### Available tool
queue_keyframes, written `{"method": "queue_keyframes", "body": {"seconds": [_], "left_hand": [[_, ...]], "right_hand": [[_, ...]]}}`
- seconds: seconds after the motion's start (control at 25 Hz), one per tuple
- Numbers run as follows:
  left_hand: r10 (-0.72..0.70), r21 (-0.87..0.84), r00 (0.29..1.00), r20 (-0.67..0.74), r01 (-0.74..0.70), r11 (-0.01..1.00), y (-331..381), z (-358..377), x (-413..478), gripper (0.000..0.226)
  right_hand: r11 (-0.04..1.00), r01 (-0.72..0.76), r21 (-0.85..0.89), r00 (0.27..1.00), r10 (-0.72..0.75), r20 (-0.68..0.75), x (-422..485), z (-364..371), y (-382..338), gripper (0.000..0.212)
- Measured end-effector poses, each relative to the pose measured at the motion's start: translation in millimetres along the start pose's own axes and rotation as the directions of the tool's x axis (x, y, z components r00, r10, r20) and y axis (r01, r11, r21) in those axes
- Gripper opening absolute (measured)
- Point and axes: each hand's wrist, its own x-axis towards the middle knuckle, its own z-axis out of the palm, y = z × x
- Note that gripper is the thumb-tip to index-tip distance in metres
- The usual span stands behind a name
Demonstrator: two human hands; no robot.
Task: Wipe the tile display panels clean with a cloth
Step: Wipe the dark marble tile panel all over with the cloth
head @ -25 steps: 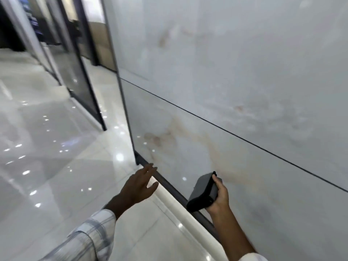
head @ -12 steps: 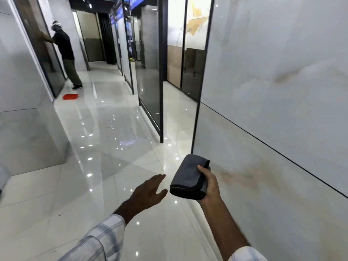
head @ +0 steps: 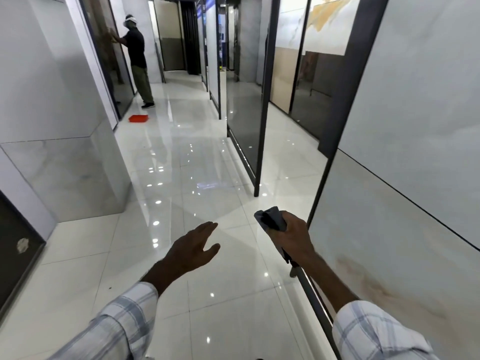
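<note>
My right hand (head: pixel 293 236) grips a folded dark grey cloth (head: pixel 270 218), held in the air just left of the edge of a big pale marble tile panel (head: pixel 405 178) that fills the right side. The cloth is off the panel. My left hand (head: pixel 193 246) hovers open over the floor, fingers straight, holding nothing. A dark-framed grey tile panel (head: pixel 244 118) stands further along on the right.
A glossy white tiled aisle (head: pixel 176 162) runs ahead between rows of display panels. Another person (head: pixel 137 61) stands at the far left, a hand on a dark panel. A red tray (head: pixel 138 118) lies on the floor near that person's feet. A grey tiled column (head: pixel 65 175) juts out at left.
The view has swung left from the marble panel toward the aisle. My right hand has drawn the cloth away from the panel and turned it; my left hand stays open in the air.
</note>
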Motion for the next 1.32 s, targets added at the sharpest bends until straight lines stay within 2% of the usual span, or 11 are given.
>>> {"method": "queue_keyframes", "body": {"seconds": [0.16,0.32,0.36,0.48,0.64,0.84,1.0,1.08,1.12,1.24,1.32], "left_hand": [[-0.011,0.033,0.997,-0.077,0.014,0.999,-33.7,-6.4,77.4,0.088],[-0.019,0.125,0.990,-0.139,0.036,0.992,-68.6,-29.1,170.1,0.078],[-0.054,0.120,0.988,-0.145,0.071,0.990,-78.2,-36.6,191.5,0.080],[-0.112,0.120,0.985,-0.133,0.128,0.984,-103.6,-43.8,234.9,0.087],[-0.196,0.075,0.974,-0.110,0.205,0.976,-163.4,-46.8,310.2,0.089],[-0.195,0.066,0.978,-0.080,0.200,0.978,-250.4,-67.0,436.2,0.073],[-0.142,0.048,0.990,-0.004,0.142,0.989,-303.5,-107.0,541.8,0.096],[-0.136,0.063,0.990,0.023,0.134,0.989,-325.6,-127.8,597.6,0.082],[-0.129,0.079,0.992,0.020,0.127,0.989,-334.8,-135.3,620.9,0.076],[-0.068,0.079,0.997,-0.037,0.070,0.994,-368.6,-153.7,701.2,0.087],[-0.037,0.095,0.998,-0.057,0.042,0.995,-393.0,-166.6,767.5,0.074]], "right_hand": [[0.999,0.022,0.038,0.999,-0.023,0.032,95.9,27.9,33.6,0.059],[0.997,0.078,0.007,0.996,-0.078,0.050,216.1,64.7,64.5,0.058],[0.996,0.090,-0.006,0.994,-0.089,0.067,246.1,74.0,70.7,0.054],[0.982,0.169,-0.079,0.975,-0.155,0.159,312.6,100.5,78.6,0.024],[0.964,0.224,-0.142,0.960,-0.193,0.202,405.5,153.3,70.9,0.017],[0.980,0.192,-0.046,0.967,-0.181,0.177,522.7,236.6,58.7,0.017],[0.983,0.179,-0.028,0.978,-0.175,0.116,613.9,276.7,16.9,0.036],[0.980,0.196,-0.013,0.977,-0.194,0.093,665.6,290.2,-4.0,0.028],[0.973,0.229,-0.020,0.971,-0.227,0.077,687.9,295.9,-12.0,0.021],[0.960,0.276,-0.041,0.961,-0.276,0.010,761.2,321.0,-18.2,0.023],[0.956,0.292,-0.038,0.956,-0.292,0.007,828.5,339.8,-12.0,0.030]]}}
